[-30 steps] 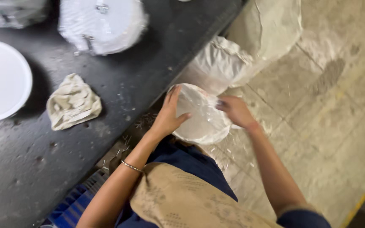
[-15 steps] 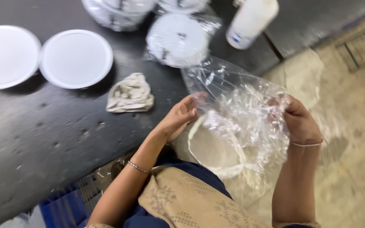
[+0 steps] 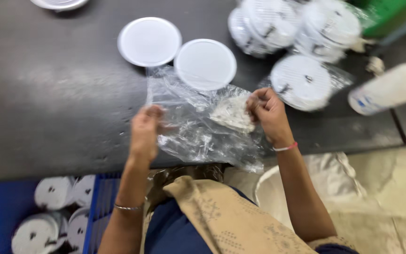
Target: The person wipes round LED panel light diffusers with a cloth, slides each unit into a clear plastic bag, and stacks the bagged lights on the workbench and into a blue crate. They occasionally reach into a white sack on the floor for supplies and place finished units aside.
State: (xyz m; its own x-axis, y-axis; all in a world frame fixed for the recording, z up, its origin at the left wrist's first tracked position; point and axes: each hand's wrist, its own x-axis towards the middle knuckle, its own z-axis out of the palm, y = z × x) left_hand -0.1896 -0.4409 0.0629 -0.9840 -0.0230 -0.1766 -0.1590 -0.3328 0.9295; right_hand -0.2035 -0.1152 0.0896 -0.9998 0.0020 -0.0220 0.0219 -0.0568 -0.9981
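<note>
Plastic bag point(image 3: 198, 124), clear and crumpled, lies spread on the dark tabletop point(image 3: 48, 94) at its near edge, held between both hands. The left hand point(image 3: 145, 131) is curled, fingers pinching the bag's left side. The right hand point(image 3: 266, 112) is closed on the bag's right side, where a pale cloth point(image 3: 233, 113) shows; the blur makes it hard to say whether the cloth sits inside the bag or under it.

Just behind the bag rest two flat white round lids point(image 3: 150, 41) point(image 3: 205, 63), side by side, the nearer one touching the bag's far edge. To the right lie several wrapped white discs point(image 3: 301, 81), each in thin plastic, bunched toward the far corner. A white bottle point(image 3: 391, 89) lies on its side at the right edge of the tabletop.

Below the tabletop on the left, a blue crate point(image 3: 95, 207) holds more white round pieces point(image 3: 52, 193). A large white sack point(image 3: 334, 178) lies on the floor by the right arm.
</note>
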